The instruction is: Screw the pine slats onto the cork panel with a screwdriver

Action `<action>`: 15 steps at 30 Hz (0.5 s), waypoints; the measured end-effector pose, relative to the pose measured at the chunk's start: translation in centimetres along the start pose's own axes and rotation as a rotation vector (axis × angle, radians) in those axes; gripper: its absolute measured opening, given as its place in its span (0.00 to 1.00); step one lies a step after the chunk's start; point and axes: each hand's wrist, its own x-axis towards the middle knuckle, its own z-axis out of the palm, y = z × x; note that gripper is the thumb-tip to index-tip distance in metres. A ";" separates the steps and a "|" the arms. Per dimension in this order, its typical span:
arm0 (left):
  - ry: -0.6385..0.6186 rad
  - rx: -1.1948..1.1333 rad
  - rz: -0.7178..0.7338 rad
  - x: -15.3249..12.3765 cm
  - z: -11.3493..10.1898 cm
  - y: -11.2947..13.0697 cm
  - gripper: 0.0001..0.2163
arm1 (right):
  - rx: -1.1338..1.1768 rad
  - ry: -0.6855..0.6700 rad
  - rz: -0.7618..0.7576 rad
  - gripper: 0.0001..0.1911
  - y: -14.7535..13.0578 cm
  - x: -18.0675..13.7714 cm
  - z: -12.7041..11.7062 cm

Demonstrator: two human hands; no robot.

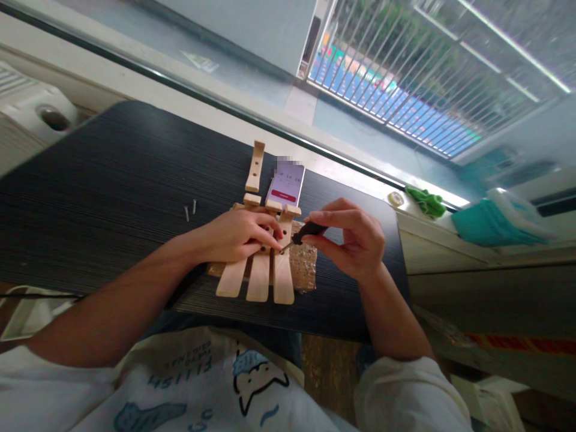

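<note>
A dark wood-grain table (112,198) carries a pale wooden slatted assembly (258,279), which lies flat at its near edge. The left hand (236,234) presses palm-down on the slats, likely to steady them. I cannot tell whether its fingertips pinch anything. The right hand (353,240) is closed on a small black-handled screwdriver (306,231), its tip at a slat. A lit smartphone (287,183) is propped behind, facing the person. Two loose grey screws (189,210) lie to the left.

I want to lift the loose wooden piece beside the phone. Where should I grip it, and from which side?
Probably pinch the wooden piece mid-length across its narrow width, from the left: it lies flat, with the phone close on its right.
</note>
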 end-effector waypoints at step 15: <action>-0.005 -0.003 0.003 0.0 0.0 0.0 0.16 | -0.024 0.056 -0.025 0.19 0.1 0.0 0.5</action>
